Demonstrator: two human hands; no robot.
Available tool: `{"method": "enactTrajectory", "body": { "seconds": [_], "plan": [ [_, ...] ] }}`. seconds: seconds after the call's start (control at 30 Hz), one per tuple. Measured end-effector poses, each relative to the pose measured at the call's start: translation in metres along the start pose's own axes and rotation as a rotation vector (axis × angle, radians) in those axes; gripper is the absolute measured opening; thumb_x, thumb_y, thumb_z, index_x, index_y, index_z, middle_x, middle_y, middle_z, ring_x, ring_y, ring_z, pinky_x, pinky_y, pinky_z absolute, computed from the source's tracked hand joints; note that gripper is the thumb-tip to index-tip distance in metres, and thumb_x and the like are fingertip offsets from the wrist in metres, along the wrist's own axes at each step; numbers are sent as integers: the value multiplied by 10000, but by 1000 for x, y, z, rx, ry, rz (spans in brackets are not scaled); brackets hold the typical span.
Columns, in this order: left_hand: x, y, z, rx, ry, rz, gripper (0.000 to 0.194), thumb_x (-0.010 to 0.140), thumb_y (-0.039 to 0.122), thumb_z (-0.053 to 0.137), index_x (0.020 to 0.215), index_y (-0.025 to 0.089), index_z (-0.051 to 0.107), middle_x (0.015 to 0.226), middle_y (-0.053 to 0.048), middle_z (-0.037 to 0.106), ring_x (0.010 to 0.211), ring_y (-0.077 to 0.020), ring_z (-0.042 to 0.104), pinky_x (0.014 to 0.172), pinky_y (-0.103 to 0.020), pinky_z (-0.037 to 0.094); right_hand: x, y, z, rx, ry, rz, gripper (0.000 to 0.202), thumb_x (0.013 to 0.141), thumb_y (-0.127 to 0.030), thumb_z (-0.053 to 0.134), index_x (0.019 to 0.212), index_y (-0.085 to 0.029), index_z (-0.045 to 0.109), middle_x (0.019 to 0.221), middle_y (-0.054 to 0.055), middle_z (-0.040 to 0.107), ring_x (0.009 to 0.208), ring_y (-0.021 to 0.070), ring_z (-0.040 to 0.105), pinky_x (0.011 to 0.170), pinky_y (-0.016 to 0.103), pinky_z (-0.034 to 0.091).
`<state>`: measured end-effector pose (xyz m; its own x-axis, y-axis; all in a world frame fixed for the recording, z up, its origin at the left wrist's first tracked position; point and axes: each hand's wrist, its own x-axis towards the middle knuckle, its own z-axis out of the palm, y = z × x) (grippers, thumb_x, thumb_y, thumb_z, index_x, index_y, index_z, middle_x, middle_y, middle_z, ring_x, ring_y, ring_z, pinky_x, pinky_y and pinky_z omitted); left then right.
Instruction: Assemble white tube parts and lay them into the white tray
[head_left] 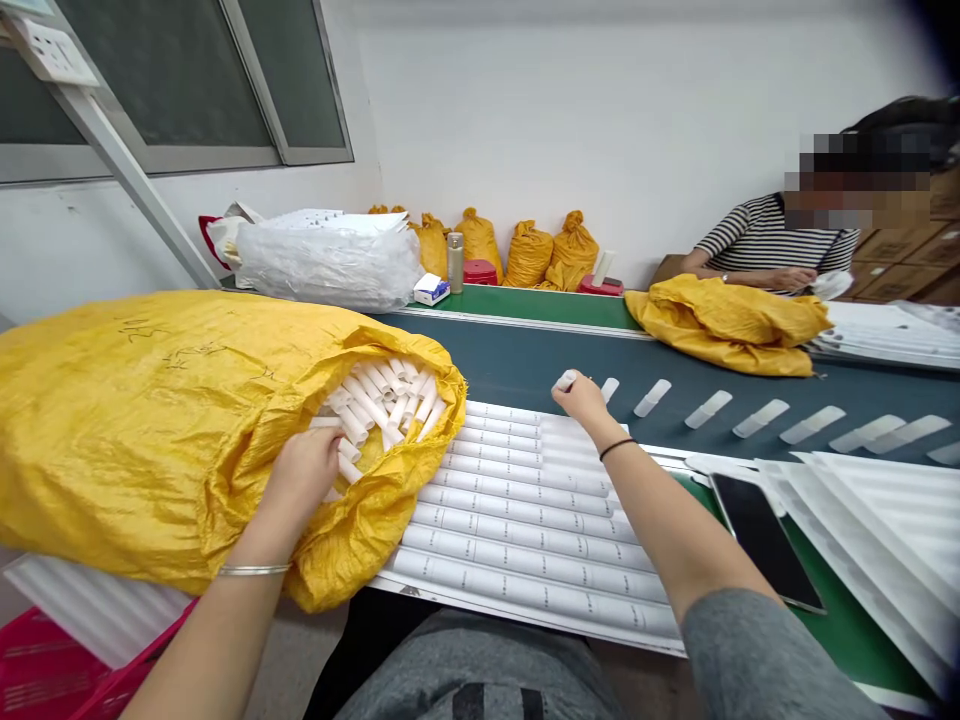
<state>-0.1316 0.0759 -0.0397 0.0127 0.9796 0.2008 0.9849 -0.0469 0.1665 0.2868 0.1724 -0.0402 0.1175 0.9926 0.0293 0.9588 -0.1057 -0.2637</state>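
My left hand reaches into the mouth of a big yellow woven sack. Its fingers close at the edge of a heap of white plastic tubes; the fingertips are partly hidden, and a tube appears pinched there. Over the dark conveyor belt, my right hand grips a short white tube with its end sticking out past the fingers. Right of that hand, a row of similar tubes lies slanted on the belt. Below both hands is a sheet of printed labels in long strips.
A black phone and stacked white sheets lie at the right. Across the belt, a person in a striped top sits by a folded yellow sack. A plastic-wrapped stack stands behind the large sack. A pink basket is lower left.
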Motion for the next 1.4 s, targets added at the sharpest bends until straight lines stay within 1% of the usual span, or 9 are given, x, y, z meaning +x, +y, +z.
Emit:
{"method": "enactTrajectory", "body": {
  "seconds": [0.17,0.3,0.43,0.63,0.8,0.93,1.03,1.2,1.4],
  "plan": [
    [-6,-25,19,116,-62,-115,232,763,262,503,782,113,679,763,-219,683,725,-374,657,684,-527,497,25,31,11,20,-181,126,282,922,-351,578,1099,-133,604,1062,66,635,891,168,632,782,359,542],
    [-7,-23,20,95,-48,-75,229,786,298,518,815,134,675,832,-184,685,784,-349,655,724,-503,499,9,45,-1,24,-171,140,370,924,-390,549,1159,-106,590,1135,130,627,974,210,623,836,378,506],
    [-9,0,7,-237,100,112,306,863,358,514,1074,176,642,1106,-121,659,1049,-276,608,932,-400,466,-45,62,-17,50,-240,23,241,857,-288,572,971,-131,716,1038,133,701,925,220,651,782,281,473],
    [-41,63,0,-957,267,264,223,834,247,656,1056,233,645,1077,-53,631,1077,-207,583,985,-362,452,-114,77,-12,40,-370,-169,195,729,-192,623,874,-186,753,1006,93,720,826,233,679,716,289,497],
    [-65,95,2,-1112,146,337,259,864,199,626,1119,239,600,1112,-66,629,1108,-201,581,991,-358,462,-131,49,-22,20,-111,-202,242,774,-207,544,979,-148,658,954,116,674,831,257,635,748,366,488],
    [-75,106,-11,-884,1,459,345,936,218,516,1279,248,503,1161,-79,634,1084,-189,599,948,-332,483,-158,0,-27,534,-32,-406,238,867,-279,526,1072,-185,603,912,67,660,756,188,617,675,313,514],
    [-76,112,-21,-679,53,564,358,939,255,518,1297,248,515,1079,-76,647,998,-192,615,862,-321,513,-177,-34,-25,823,-108,-570,259,937,-284,487,1167,-224,590,1004,64,663,825,171,630,714,298,528],
    [-78,119,-27,-450,225,640,377,905,271,584,1279,239,549,969,-65,679,867,-198,629,787,-342,524,-184,-61,-31,770,-48,-827,318,940,-211,501,1252,-242,553,1076,84,658,976,193,622,831,330,523],
    [-80,113,-39,-511,229,515,594,880,323,618,1416,191,399,1352,-153,530,1222,-272,519,1012,-416,457,-184,-59,-34,730,176,-842,382,903,-124,525,1263,-252,530,1107,86,639,1042,207,600,887,351,506]
  ]
}}
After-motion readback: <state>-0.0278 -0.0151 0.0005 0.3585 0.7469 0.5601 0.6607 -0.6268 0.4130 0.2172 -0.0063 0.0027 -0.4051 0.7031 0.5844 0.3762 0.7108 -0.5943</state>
